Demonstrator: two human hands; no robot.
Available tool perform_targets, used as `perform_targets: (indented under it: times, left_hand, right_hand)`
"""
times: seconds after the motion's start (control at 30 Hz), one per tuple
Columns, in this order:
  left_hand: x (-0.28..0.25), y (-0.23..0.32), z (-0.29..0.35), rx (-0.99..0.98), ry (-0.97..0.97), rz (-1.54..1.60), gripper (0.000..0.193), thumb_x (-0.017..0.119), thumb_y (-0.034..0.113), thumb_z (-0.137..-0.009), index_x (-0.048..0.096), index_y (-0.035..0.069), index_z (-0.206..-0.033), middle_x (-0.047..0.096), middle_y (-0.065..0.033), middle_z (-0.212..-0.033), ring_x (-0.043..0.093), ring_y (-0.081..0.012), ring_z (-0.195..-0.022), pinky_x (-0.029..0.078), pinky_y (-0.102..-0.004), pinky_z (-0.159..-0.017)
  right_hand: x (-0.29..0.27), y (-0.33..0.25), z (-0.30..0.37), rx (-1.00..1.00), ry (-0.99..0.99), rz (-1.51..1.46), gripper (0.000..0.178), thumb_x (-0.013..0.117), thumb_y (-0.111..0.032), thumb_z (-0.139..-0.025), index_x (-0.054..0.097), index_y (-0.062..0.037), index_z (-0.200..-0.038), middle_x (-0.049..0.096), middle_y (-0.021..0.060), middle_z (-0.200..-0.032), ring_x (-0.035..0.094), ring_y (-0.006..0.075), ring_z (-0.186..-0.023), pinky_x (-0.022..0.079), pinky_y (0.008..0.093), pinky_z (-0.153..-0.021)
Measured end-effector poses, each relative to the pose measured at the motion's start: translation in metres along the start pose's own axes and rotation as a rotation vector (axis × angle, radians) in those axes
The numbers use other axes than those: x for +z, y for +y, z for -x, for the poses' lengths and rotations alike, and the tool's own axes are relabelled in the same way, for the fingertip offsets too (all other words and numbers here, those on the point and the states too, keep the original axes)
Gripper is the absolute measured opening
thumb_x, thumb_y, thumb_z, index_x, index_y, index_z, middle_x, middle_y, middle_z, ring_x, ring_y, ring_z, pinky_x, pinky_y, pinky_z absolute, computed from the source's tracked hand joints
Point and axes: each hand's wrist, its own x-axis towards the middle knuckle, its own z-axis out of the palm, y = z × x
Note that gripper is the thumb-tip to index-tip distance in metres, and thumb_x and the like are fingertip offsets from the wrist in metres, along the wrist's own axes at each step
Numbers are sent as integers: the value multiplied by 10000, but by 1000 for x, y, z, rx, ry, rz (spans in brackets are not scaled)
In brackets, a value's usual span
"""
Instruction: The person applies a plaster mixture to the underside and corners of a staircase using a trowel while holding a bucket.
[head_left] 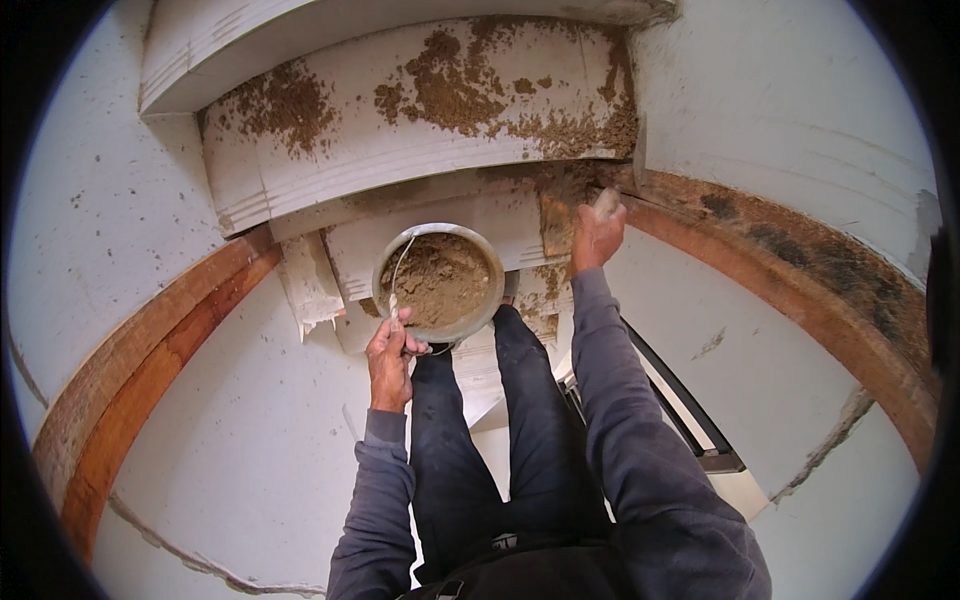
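A round, pale-rimmed bucket (378,262) holds wet brown mortar (440,275) in front of my legs. My left hand (390,360) is closed around the bucket's wire handle (394,280), at the handle's whitish grip. Farther right, my right hand (597,238) is closed on a tool with a pale handle (606,203); its working end cannot be made out. This hand is beside the right end of a stair tread, close to a mortar-smeared corner. On the pale step (340,180) beyond the bucket, brown mortar (450,90) lies in scattered clumps.
A higher step (300,50) crosses the top of the view. Reddish-brown wooden boards run along the left wall (160,400) and the right wall (780,270); the right one is stained dark. Below to the right is a dark-framed opening (690,420). Cracks mark both walls.
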Motion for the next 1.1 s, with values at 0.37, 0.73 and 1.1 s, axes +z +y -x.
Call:
perform_targets:
  times: [0.37,0.73,1.1]
  left_hand:
    - [0,4,0,-25,-25,-4,435,536,263,-984,468,-48,-1280,486,-10,-679,560,-154,-678,518,-320,-733]
    - [3,6,0,-20,-7,17,359,493,200,-1004,494,-55,-1257,490,-11,-682,522,-129,-650,507,-303,-695]
    - [-1,7,0,-20,-8,15,367,494,206,-1003,492,-50,-1266,475,-3,-680,528,-131,-662,514,-305,-706]
  right_hand:
    - [47,-1,-5,362,-16,-117,484,677,-159,-704,482,69,-1083,595,313,-1007,645,414,-860,508,445,-774]
    - [61,-42,-19,687,-111,-572,353,611,-80,-784,444,49,-1067,537,156,-821,557,220,-557,477,379,-369]
    - [7,-43,-63,374,-449,-323,282,646,-163,-791,524,-17,-998,539,88,-725,543,195,-540,494,354,-428]
